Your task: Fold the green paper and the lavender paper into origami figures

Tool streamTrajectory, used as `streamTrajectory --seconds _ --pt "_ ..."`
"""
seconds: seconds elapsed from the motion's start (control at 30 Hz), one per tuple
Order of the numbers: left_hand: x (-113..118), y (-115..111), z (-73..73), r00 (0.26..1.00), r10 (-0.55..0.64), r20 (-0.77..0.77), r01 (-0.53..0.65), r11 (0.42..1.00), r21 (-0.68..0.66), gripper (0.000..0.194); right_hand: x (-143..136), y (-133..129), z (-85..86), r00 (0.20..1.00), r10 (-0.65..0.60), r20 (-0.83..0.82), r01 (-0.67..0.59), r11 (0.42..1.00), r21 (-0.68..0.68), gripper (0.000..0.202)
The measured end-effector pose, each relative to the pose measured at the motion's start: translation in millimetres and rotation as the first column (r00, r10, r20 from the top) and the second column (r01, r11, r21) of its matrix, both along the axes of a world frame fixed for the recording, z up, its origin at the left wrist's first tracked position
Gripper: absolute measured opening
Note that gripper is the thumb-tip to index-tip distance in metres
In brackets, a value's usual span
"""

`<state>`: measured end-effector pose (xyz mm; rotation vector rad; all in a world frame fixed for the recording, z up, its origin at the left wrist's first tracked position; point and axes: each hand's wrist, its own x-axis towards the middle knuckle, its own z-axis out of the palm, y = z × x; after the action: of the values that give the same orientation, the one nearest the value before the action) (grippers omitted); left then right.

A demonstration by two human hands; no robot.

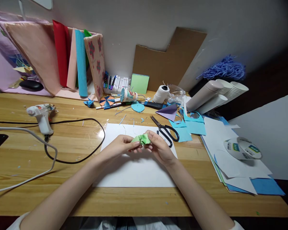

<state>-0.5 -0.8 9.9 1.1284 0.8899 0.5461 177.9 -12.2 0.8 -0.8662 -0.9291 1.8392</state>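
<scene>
A small piece of crumpled, folded light green paper [143, 138] is held up between both hands over a white sheet of paper [134, 172]. My left hand [124, 144] pinches its left end between thumb and fingers. On the other side, my right hand [159, 146] grips the right end, with the thumb and index finger at its edge. Just beyond my right hand lie black-handled scissors [166, 130], partly on the white sheet, their blades pointing away to the left. Some of the fingers behind the green paper are hidden.
To the left stands a white glue gun [43, 119] with a looping black cord. Markers [117, 82], a thread spool [161, 94], blue paper scraps [194, 126] and a purple folded paper [168, 111] line the back. At right, a tape roll [242, 148] rests on stacked paper.
</scene>
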Motion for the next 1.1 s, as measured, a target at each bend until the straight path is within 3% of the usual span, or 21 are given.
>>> streamTrajectory --seconds 0.17,0.3,0.43,0.5,0.63,0.7,0.83,0.97,1.1 --pt "-4 2 -2.4 0.997 0.007 -0.081 -0.007 1.000 -0.001 0.034 3 0 -1.7 0.999 0.037 -0.012 -0.037 0.999 0.017 0.022" --pt "-2 -2 -1.6 0.999 -0.024 -0.026 0.024 0.999 -0.027 0.038 1 -1 -2.1 0.998 0.037 -0.058 -0.037 0.999 -0.012 0.022" --pt "0 -4 -1.0 0.995 -0.046 0.086 0.054 0.995 -0.086 0.039 -6 -3 -2.3 0.985 -0.006 -0.170 -0.015 0.992 -0.126 0.029" --pt "1 -3 -1.5 0.995 -0.054 0.083 0.058 0.997 -0.048 0.039 -7 -2 -2.9 0.981 -0.023 -0.191 -0.008 0.987 -0.159 0.031" --pt "2 1 -3.1 0.995 0.095 -0.042 -0.085 0.979 0.186 0.037 -3 4 -5.3 0.998 -0.058 0.014 0.059 0.996 -0.060 0.036" --pt "4 1 -3.4 0.989 0.127 -0.069 -0.109 0.970 0.216 0.035 -1 6 -6.4 0.980 -0.109 0.167 0.103 0.994 0.042 0.041" --pt "9 -4 -3.2 0.996 0.055 -0.063 -0.042 0.981 0.187 0.030 0 7 -6.4 0.948 -0.162 0.273 0.136 0.985 0.110 0.039" --pt "12 -12 -0.1 0.998 -0.021 -0.057 0.033 0.978 0.207 0.026 -2 5 -5.1 0.975 -0.149 0.164 0.147 0.989 0.023 0.036" --pt "14 -17 6.0 0.988 -0.129 -0.085 0.145 0.966 0.215 0.034 1 6 -3.6 0.976 -0.190 0.105 0.192 0.981 -0.004 0.038"
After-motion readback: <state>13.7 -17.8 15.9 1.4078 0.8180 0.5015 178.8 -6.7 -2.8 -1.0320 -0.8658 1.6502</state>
